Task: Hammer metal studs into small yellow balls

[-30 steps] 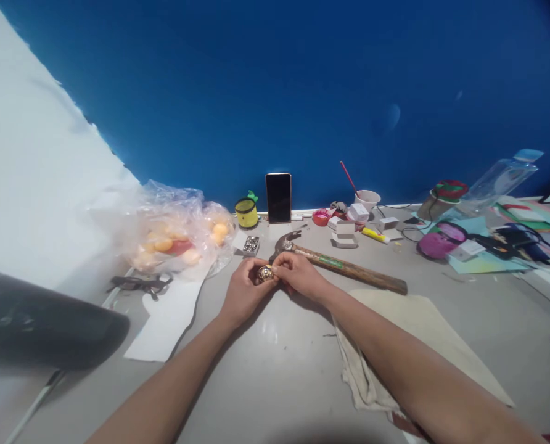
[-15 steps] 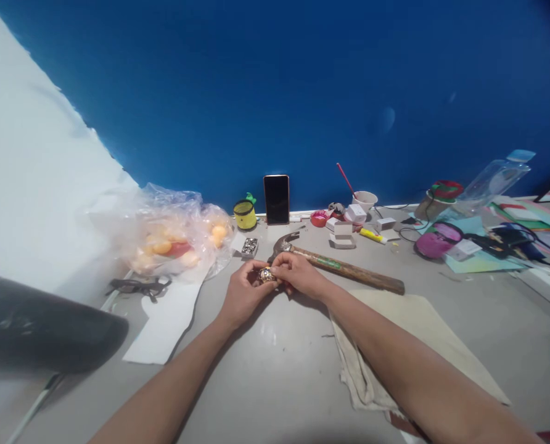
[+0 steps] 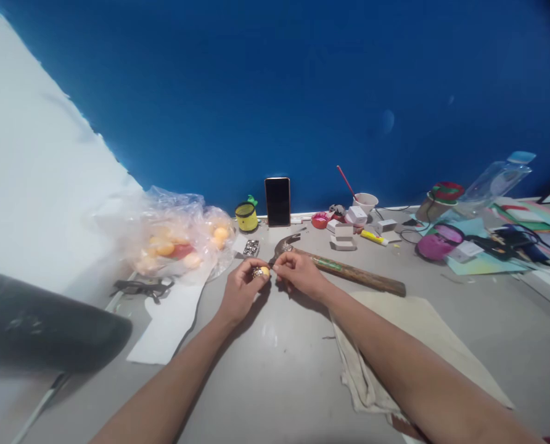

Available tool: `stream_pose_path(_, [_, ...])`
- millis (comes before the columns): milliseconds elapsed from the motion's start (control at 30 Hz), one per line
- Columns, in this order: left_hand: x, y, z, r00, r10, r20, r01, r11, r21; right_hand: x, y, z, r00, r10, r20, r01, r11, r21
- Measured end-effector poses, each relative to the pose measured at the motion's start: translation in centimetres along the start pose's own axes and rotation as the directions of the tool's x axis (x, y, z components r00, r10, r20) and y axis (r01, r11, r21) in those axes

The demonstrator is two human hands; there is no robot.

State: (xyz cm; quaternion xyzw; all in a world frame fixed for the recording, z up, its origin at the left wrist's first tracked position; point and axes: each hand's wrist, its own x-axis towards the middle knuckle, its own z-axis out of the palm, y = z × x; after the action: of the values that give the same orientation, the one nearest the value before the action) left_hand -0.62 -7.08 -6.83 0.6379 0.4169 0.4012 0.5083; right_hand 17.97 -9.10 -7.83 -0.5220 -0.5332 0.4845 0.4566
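On grey table (image 3: 275,376), we note left hand (image 3: 240,290) clamped around studded yellow ball (image 3: 262,272). Right hand (image 3: 300,275) just beside, pinched; contents we cannot tell. Hammer (image 3: 358,273) lies beyond.

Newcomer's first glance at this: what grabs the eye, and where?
Probably the deep blue wall first, filling most of the upper view. Then, at centre, the left hand holding a small yellow ball with shiny metallic bits on it, the right hand close beside it. Just beyond the hands, a claw hammer lies on the table, stretching off to the right.
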Motion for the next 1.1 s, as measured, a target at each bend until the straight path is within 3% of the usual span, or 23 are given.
stream_pose_path(67, [0.1, 0.0, -0.2, 0.999, 0.023, -0.037, -0.021, 0.999, 0.047, 0.0, -0.1, -0.5, 0.969, -0.148, -0.199, 0.091, 0.959, -0.267])
stream_pose_path(133, [0.1, 0.0, -0.3, 0.997, 0.040, -0.062, -0.034, 0.995, 0.093, 0.0, -0.1, -1.2, 0.903, -0.305, -0.302, 0.074, 0.803, -0.591])
stream_pose_path(167, [0.1, 0.1, -0.3, 0.996, 0.045, -0.073, -0.037, 0.993, 0.112, 0.0, -0.1, -1.6, 0.888, -0.349, -0.301, 0.028, 0.692, -0.721])
stream_pose_path(233, [0.1, 0.2, -0.2, 0.993, 0.053, -0.104, -0.040, 0.991, 0.131, -0.1, 0.2, -2.2, 0.902, -0.349, -0.256, -0.066, 0.474, -0.878])
stream_pose_path(333, [0.1, 0.4, -0.1, 0.990, 0.056, -0.126, -0.038, 0.990, 0.138, -0.1, 0.6, -2.6, 0.936, -0.279, -0.214, -0.130, 0.291, -0.948])
stream_pose_path(500, [0.0, 0.4, -0.1, 0.997, 0.002, -0.076, 0.005, 0.996, 0.094, 0.2, 0.7, -2.6, 0.953, -0.234, -0.192, -0.141, 0.221, -0.965])
stream_pose_path(633, [0.1, 0.5, -0.1, 0.996, -0.091, -0.008, 0.090, 0.992, -0.089, 0.3, 0.5, -2.3, 0.950, -0.242, -0.200, -0.143, 0.234, -0.962])
stream_pose_path(733, [0.4, 0.4, -0.2, 0.995, -0.100, -0.015, 0.097, 0.987, -0.127, 0.2, 0.5, -2.2, 0.924, -0.322, -0.207, -0.127, 0.252, -0.959])
stream_pose_path(800, [0.6, 0.2, -0.3, 0.993, -0.110, -0.046, 0.103, 0.987, -0.123, 0.1, 0.4, -2.2, 0.875, -0.441, -0.200, -0.093, 0.252, -0.963])
stream_pose_path(900, [0.8, -0.2, -0.3, 0.989, -0.123, -0.076, 0.115, 0.988, -0.100, -0.3, 0.1, -2.3, 0.742, -0.648, -0.173, -0.017, 0.239, -0.971])
stream_pose_path(1000, [0.8, -0.6, -0.2, 0.992, -0.107, -0.062, 0.105, 0.994, -0.035, -0.7, -0.5, -2.0, 0.621, -0.774, -0.125, 0.064, 0.208, -0.976])
stream_pose_path(1100, [0.8, -1.0, -0.2, 0.995, -0.079, -0.064, 0.081, 0.997, 0.020, -1.2, -0.8, -1.4, 0.605, -0.795, -0.044, 0.146, 0.165, -0.976])
